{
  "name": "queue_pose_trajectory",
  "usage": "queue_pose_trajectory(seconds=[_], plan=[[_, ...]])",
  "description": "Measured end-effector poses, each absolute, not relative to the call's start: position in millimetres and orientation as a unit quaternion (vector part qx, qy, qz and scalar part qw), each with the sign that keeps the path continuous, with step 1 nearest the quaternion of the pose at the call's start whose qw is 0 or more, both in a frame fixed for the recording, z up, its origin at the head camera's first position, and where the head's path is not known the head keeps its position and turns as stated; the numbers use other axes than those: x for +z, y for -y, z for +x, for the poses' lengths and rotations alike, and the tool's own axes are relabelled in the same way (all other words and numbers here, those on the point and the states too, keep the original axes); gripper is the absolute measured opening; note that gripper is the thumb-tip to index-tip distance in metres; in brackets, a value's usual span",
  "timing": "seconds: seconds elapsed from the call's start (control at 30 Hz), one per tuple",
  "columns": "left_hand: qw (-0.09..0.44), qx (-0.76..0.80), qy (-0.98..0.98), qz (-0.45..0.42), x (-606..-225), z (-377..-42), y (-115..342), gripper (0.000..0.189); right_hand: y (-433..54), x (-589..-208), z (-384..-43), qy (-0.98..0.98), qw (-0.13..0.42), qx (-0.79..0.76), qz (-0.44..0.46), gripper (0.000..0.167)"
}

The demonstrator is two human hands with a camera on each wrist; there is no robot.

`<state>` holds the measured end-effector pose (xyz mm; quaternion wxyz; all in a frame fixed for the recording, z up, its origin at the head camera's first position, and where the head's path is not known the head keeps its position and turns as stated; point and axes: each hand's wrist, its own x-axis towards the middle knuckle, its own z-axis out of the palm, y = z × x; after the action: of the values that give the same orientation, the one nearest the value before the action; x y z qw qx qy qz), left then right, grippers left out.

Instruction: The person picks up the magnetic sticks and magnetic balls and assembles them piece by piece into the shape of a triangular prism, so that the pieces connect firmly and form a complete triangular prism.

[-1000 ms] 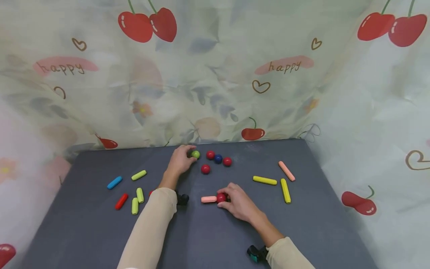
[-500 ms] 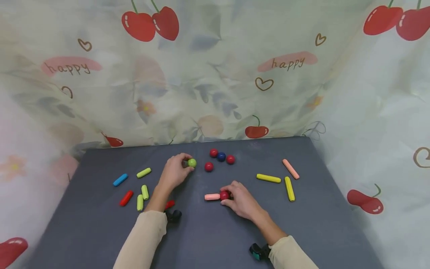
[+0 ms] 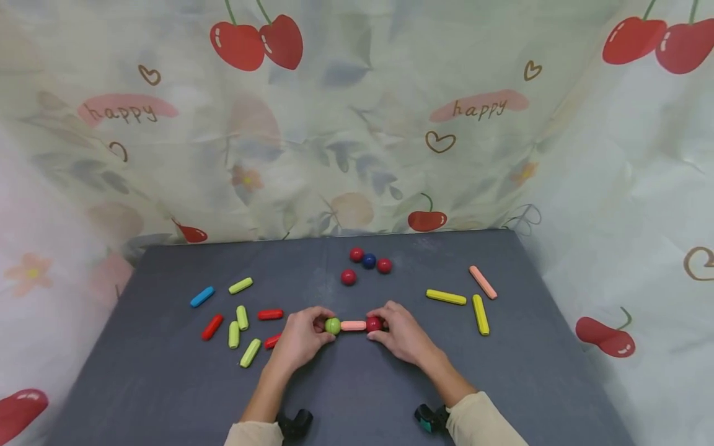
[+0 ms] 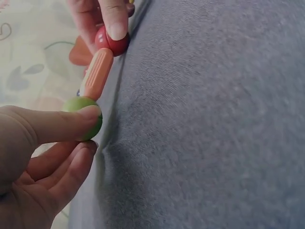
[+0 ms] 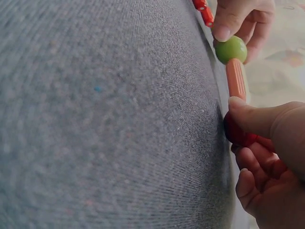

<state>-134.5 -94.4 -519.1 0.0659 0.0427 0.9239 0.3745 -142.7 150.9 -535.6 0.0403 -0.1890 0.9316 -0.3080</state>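
Note:
Between finger and thumb my left hand (image 3: 303, 337) pinches a green ball (image 3: 333, 326) at the left end of a short salmon-pink ridged rod (image 3: 353, 325). At the rod's other end, my right hand (image 3: 403, 331) pinches a red ball (image 3: 374, 324). Ball, rod and ball lie in one line in the head view. In the left wrist view the green ball (image 4: 85, 117) meets the rod (image 4: 97, 74). The right wrist view shows the red ball (image 5: 238, 129) partly covered by my thumb. Whether the rod sits inside holes in the balls cannot be seen.
Several balls, red and one blue (image 3: 369, 261), sit at the back middle of the grey table (image 3: 184, 396). On the left lie several rods in red (image 3: 212, 327), green (image 3: 251, 353) and blue (image 3: 202, 297). Yellow rods (image 3: 446, 297) and a pink rod (image 3: 483, 282) lie right.
My left hand has brought the green ball from the back row toward me, up against the rod's left end. My right hand stays on the red ball with hardly any movement.

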Motion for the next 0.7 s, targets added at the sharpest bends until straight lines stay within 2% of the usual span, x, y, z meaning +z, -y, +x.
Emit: queue_pose_trajectory(seconds=[0.2,0.43,0.57,0.7], plan=[[0.063,0.379,-0.923,0.036,-515.8,-131.3,109.0,0.038,-148.8,-535.8,-143.5,-0.931,0.045,-0.306,-0.192,0.037],[0.024,0.322,-0.947,0.003,-499.9,-146.7,176.1,0.046,-150.5,-535.2,-145.0,-0.931,0.047,-0.309,-0.188,0.038],[0.055,0.291,-0.955,-0.004,-503.0,-155.8,198.8,0.05,-150.0,-535.4,-145.0,-0.931,0.049,-0.308,-0.188,0.038],[0.08,0.267,-0.96,0.0,-509.6,-161.1,199.4,0.051,-148.6,-535.8,-143.8,-0.931,0.049,-0.311,-0.186,0.038]])
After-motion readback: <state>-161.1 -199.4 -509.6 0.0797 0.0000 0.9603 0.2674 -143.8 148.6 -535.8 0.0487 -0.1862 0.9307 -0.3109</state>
